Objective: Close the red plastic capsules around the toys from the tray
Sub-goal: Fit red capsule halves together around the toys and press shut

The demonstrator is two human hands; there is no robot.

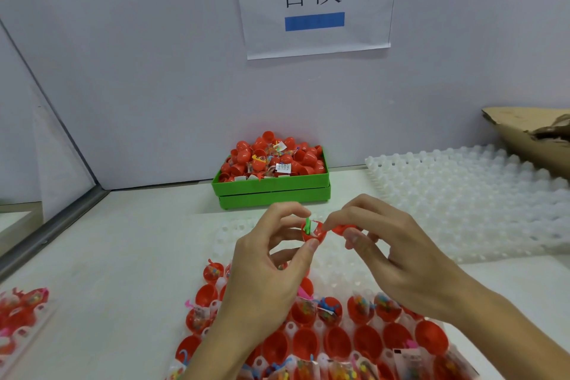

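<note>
Your white tabletop fills the lower view, boxed in by pale partition walls, with a paper sign taped to the wall ahead. To your right lies a stack of white dimpled trays, bare of capsules, with torn cardboard behind it. Straight ahead against the wall sits the green bin, heaped with red capsules and bagged toys.

Right under your wrists is the working tray, its near rows holding open red halves, many with a toy packet tucked in; the far rows look empty.

Your left hand has its fingers pinching the filled capsule half just above that tray, a green toy piece sticking up past the rim. Your right hand pinches the capsule cap between thumb and forefinger, just beside the filled half, apparently touching its edge but not yet seated.

Before you press, it looks wise to nudge that green piece and its wrapper down inside, or the rim will likely catch on them and refuse to snap. Then line the two rims up square and squeeze evenly from both sides rather than at an angle.
</note>
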